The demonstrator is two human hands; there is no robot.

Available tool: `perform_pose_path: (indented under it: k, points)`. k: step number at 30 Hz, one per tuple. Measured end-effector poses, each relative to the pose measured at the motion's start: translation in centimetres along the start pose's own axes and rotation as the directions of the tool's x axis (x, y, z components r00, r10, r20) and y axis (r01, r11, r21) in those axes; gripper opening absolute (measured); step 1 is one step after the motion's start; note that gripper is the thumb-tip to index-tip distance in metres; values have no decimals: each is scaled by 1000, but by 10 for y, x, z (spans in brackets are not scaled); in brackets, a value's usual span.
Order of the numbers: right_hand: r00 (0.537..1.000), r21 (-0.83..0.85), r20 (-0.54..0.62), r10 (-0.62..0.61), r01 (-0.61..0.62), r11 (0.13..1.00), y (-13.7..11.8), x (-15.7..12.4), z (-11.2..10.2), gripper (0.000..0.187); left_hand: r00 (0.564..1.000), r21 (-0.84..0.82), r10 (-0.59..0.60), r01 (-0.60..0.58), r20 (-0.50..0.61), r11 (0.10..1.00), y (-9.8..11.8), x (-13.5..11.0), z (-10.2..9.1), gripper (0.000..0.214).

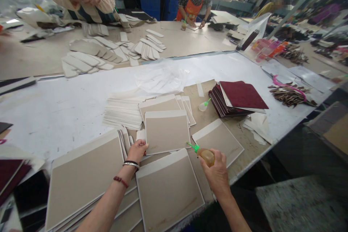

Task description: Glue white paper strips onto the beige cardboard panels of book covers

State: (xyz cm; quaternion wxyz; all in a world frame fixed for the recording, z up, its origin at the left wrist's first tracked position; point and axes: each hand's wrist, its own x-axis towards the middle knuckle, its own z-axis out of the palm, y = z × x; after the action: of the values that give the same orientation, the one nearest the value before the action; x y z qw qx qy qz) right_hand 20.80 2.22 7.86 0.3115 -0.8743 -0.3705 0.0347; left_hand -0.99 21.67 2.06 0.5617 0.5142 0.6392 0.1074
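Observation:
My left hand (136,151) pinches the lower left corner of a beige panel (166,132) that has a pale strip along its top edge. In my right hand (216,172) is a glue bottle (207,156) with a green nozzle and amber liquid inside, tilted so the tip is over the panel's lower right corner. Just below lies another beige panel (170,192) with brown smears, and a third panel (219,141) rests to the right, partly behind the bottle. A stack of larger beige panels (84,174) spreads under and beside my left forearm.
A stack of maroon panels (241,94) stands at the right, near a second small bottle (203,106). White strips (122,111) lie fanned on the left. Beyond are pale cut pieces (81,61), a bundle of brown scraps (292,94) and people at the far table. The table edge slopes at right.

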Motion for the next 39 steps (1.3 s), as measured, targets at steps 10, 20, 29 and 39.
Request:
perform_pose_path:
  k: [10, 20, 29, 39]
  points:
    - [987, 128, 144, -77, 59, 990, -45, -19, 27, 31, 1000, 22, 1, -1, -4, 1000, 1, -2, 1, 19]
    - [971, 252, 219, -94, 37, 967, -76, -34, 51, 33, 1000, 44, 15, -16, 17, 999, -3, -3, 2, 20]
    - [988, 124, 136, -73, 56, 991, -40, -24, 32, 30, 999, 22, 43, -43, 5, 999, -11, -3, 4, 20]
    - [1000, 2, 18, -10, 10, 1000, -20, -11, 11, 39, 994, -71, 112, -111, 1, 991, 0, -20, 0, 18]
